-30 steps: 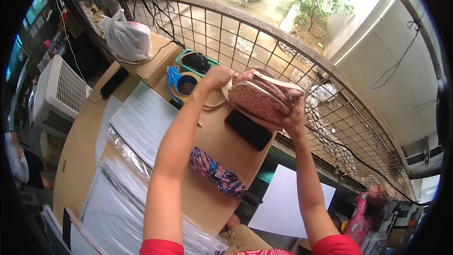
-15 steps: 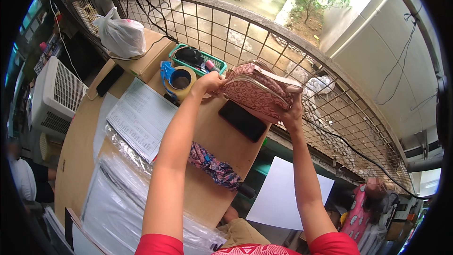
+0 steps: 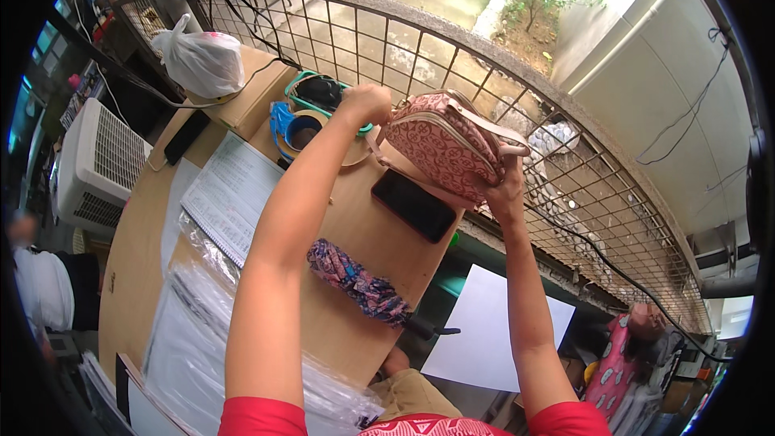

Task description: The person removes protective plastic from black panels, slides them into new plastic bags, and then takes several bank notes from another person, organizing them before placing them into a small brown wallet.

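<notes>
Over the table (image 3: 359, 222), the likely soft, light bag (image 3: 442, 141) is aptly clamped at its right end by the right hand (image 3: 505, 187); the left hand's (image 3: 367, 103) grip cannot be told.

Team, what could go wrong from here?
1. The black rectangular phone lies near the right edge of the light-brown wooden table, close beside the pink patterned bag gripped by the right hand; shifting the bag might nudge the phone off.
2. The furled, floral fabric umbrella has its black handle jutting past the table edge; a bump could tip it down.
3. The left hand is near the green plastic basket and could jostle it.
</notes>
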A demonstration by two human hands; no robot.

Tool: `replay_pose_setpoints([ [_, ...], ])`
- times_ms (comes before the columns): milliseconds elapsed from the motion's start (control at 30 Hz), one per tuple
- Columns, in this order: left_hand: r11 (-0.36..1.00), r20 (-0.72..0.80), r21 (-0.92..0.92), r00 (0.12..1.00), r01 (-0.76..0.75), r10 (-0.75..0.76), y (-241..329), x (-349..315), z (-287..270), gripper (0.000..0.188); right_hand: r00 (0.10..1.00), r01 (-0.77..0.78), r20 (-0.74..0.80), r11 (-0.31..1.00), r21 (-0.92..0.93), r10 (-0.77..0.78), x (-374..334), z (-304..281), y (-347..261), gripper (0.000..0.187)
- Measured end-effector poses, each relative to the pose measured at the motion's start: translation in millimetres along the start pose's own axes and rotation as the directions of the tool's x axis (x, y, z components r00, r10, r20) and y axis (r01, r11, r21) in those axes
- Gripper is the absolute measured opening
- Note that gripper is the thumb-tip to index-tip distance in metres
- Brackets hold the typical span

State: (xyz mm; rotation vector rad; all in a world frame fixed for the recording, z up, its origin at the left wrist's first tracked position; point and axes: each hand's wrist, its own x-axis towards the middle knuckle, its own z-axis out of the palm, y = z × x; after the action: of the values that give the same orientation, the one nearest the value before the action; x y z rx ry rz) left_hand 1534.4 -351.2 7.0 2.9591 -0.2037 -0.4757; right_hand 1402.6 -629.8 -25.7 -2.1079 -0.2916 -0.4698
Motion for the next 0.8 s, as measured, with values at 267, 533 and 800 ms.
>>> replay_pose_setpoints([
  [267, 0.984, 0.012, -0.179, 1.0, 0.022, -0.02, -48.3, -5.8, 37.3, 0.031, 0.981, -0.021, 0.144, 0.804, -0.594, 0.132, -2.6, -19.5, -99.1, 0.056],
  [533, 0.989, -0.087, -0.141, 0.994, 0.053, -0.066, -24.2, -26.0, 37.8, 0.031, 0.968, 0.248, 0.119, 0.773, -0.584, -0.221, 46.1, 26.2, -91.3, 0.05],
  [800, 0.971, -0.146, -0.196, 0.975, 0.135, -0.166, -28.4, -26.7, 23.8, 0.029, 0.946, 0.322, 0.234, 0.718, -0.617, -0.223, 37.6, 23.5, -74.8, 0.057],
])
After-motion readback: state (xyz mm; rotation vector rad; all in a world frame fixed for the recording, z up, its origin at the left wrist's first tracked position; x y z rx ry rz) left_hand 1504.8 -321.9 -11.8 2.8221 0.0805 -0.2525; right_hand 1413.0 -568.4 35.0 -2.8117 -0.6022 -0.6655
